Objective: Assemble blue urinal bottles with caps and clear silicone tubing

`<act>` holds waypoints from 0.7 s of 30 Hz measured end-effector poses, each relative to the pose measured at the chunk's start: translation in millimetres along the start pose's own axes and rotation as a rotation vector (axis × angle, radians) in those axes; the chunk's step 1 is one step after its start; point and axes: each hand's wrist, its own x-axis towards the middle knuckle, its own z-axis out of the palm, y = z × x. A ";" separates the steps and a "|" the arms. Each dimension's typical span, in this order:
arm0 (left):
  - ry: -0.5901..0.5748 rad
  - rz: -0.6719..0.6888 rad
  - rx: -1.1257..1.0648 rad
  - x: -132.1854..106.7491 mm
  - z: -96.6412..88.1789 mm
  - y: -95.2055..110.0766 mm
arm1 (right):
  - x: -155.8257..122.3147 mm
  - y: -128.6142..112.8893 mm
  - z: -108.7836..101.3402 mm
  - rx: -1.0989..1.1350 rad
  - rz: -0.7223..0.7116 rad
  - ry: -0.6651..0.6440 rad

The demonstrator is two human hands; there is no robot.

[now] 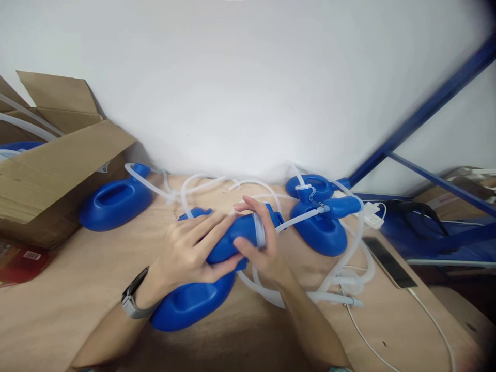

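Blue piece (225, 247) is at mid-table, in front of the wearer, held up over the near blue bottle (188, 306) – can't tell whether the two are joined, hands cover the overlap. Left hand (189, 250) has it gripped, fingers over the top, thumb along the underside. Right hand (267, 253) is curled round the far-right end at the white band (260, 231), thumb on the blue body, fingers arching over the top

Step in hand looks like working that band on the blue piece; on or off, can't tell. To do it well: let the left be the vice, firm but not crushing, since the wall looks like mouldable plastic. Right should press or turn evenly all round, thumb opposite fingers, so the band stays square to the body and doesn't cock. Keep the force along the axis, not sideways. Mind the hose loop (267, 296) by the right wrist – a snag there could drag the work round

Orientation: long axis runs across the view, from lower left under the left hand to slightly higher at right. Banded end points right and a bit away from the wearer, band roughly crosswise to the axis. Opposite end is hidden by the left hand, so its shape is unknown
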 end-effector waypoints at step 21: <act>-0.036 0.145 0.144 -2.0 4.0 -9.3 | 4.6 -9.1 -12.1 0.043 0.332 -0.153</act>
